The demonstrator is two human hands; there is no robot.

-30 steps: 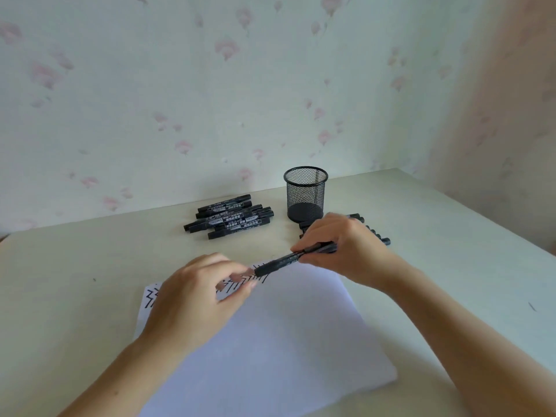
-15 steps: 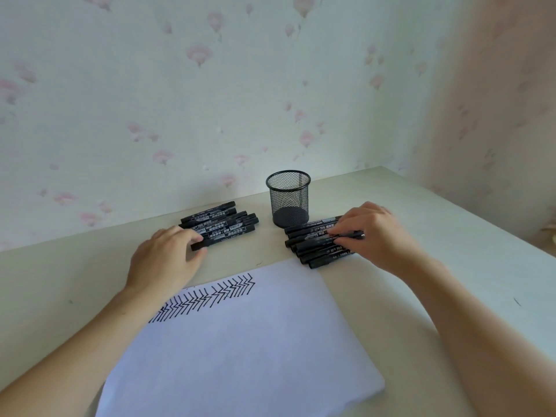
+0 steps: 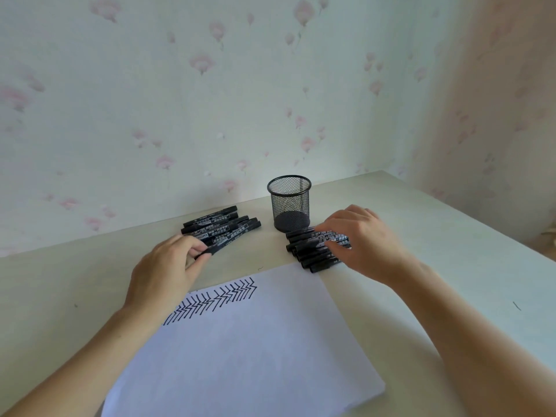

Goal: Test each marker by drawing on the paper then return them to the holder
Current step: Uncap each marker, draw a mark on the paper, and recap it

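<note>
A black mesh holder [image 3: 289,203] stands empty at the back of the table. Left of it lies a pile of several black markers [image 3: 224,225]. My left hand [image 3: 168,266] pinches the near end of the front marker [image 3: 221,246] of that pile, which still lies on the table. Right of the holder is a second pile of black markers [image 3: 313,254]. My right hand [image 3: 364,245] rests on this pile with its fingers spread over the markers, hiding their right ends. The white paper [image 3: 240,350] lies in front, with a row of black zigzag strokes [image 3: 213,302] along its top edge.
The pale table [image 3: 436,251] meets flowered wallpaper at the back and on the right. A small dark mark [image 3: 517,306] is on the table to the right of the paper.
A second ago both hands held one marker over the paper. My right hand laid it on the right pile. My left hand reached to the left pile and closed on its front marker.
</note>
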